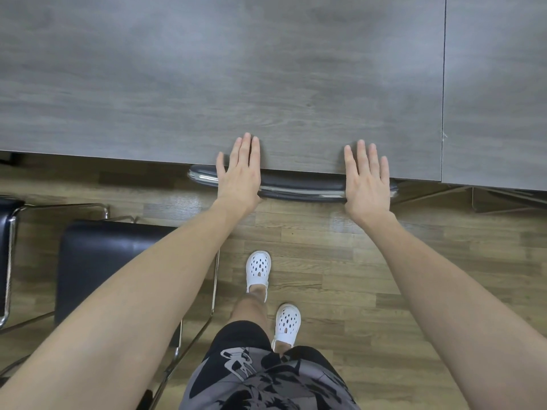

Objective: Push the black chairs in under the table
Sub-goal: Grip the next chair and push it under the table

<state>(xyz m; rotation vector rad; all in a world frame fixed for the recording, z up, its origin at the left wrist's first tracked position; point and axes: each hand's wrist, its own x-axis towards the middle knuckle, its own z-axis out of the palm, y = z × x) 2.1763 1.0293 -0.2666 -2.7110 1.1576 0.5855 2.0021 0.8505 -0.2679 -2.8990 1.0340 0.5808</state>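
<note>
Accordingly, my left hand (238,176) and right hand (367,182) pressed flat, fingers straight, on the chair backrest (299,187), spaced wide for an even push. That seat was almost wholly under the bench (207,84); another black chair (103,261) stood out to my left.

1 wide-angle head view looks steeply down from above, close over the table (207,69) edge and floor (355,261).

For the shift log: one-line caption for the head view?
Left hand and right hand press on the black chair tucked under the grey table; second chair stands out at left.
</note>
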